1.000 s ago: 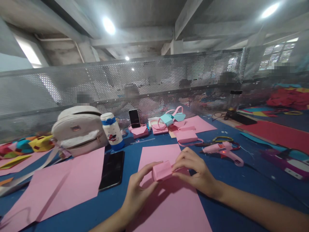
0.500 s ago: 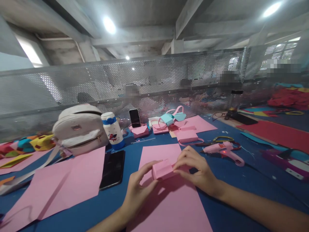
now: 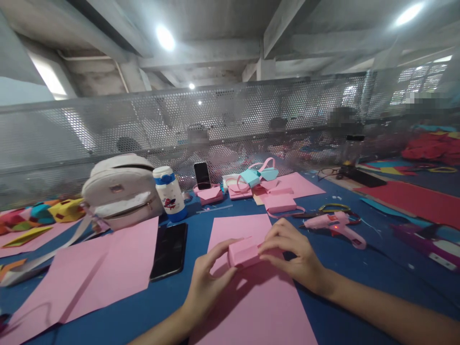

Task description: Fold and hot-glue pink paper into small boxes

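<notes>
Between both hands is a small folded pink paper box, raised a little over a large pink paper sheet. My left hand grips the box's left end, thumb below and fingers above. At its right end, my right hand pinches the paper between thumb and fingertips. The box's underside is hidden from view. Off to the right of my right hand lies a pink glue gun with a red light lit, beside scissors.
Left of the sheet lie a black phone and more pink paper. Behind stand a white bottle, a white backpack and finished-looking small paper bags. A perforated metal screen borders the blue table.
The whole view has shifted very slightly. Both hands keep their hold on the pink paper box with hardly any movement.
</notes>
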`<state>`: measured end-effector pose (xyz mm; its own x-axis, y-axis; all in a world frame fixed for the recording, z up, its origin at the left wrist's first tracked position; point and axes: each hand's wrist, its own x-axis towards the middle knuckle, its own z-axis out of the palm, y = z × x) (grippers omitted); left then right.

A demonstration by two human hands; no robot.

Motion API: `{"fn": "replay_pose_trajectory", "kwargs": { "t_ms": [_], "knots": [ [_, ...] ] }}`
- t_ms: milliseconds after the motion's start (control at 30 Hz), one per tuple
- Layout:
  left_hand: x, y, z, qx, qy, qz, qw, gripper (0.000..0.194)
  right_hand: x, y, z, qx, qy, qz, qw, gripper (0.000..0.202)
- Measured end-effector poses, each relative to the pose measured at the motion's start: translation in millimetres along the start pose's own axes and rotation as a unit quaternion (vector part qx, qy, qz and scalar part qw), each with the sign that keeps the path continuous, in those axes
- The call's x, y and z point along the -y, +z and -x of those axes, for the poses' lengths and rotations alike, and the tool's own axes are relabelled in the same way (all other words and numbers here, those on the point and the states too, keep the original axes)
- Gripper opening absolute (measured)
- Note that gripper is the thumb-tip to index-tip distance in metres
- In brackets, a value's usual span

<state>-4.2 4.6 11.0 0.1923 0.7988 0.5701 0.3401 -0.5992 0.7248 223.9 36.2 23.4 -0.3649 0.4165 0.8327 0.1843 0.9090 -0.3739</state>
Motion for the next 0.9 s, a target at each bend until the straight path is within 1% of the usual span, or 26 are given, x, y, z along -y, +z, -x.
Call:
{"fn": "replay_pose_trajectory", "kwargs": {
  "t_ms": [133, 333, 600, 733, 900],
  "knots": [
    [0.9, 0.1, 0.6, 0.003, 0.004, -0.001, 1.0, 0.034, 0.7, 0.2, -0.2, 0.0, -0.001, 0.004, 1.0, 0.004],
    [-1.1, 0.4, 0.0, 0.008, -0.008, -0.007, 1.0, 0.031, 1.1, 1.0, 0.5, 0.002, 0.009, 0.013, 1.0, 0.003],
    [-3.0, 1.3, -0.1, 0.002, -0.01, -0.012, 1.0, 0.03, 3.2, 2.4, -0.5, -0.005, 0.042, -0.016, 0.999, 0.009],
    [-1.6, 1.0, 0.3, 0.008, -0.017, -0.003, 1.0, 0.03, 2.1, 2.3, -0.2, -0.008, 0.051, -0.03, 0.998, 0.008],
    [0.6, 0.1, -1.5, -0.001, -0.024, 0.004, 1.0, 0.028, -0.6, 0.2, -0.6, -0.019, 0.053, -0.031, 0.998, 0.009]
  ]
}}
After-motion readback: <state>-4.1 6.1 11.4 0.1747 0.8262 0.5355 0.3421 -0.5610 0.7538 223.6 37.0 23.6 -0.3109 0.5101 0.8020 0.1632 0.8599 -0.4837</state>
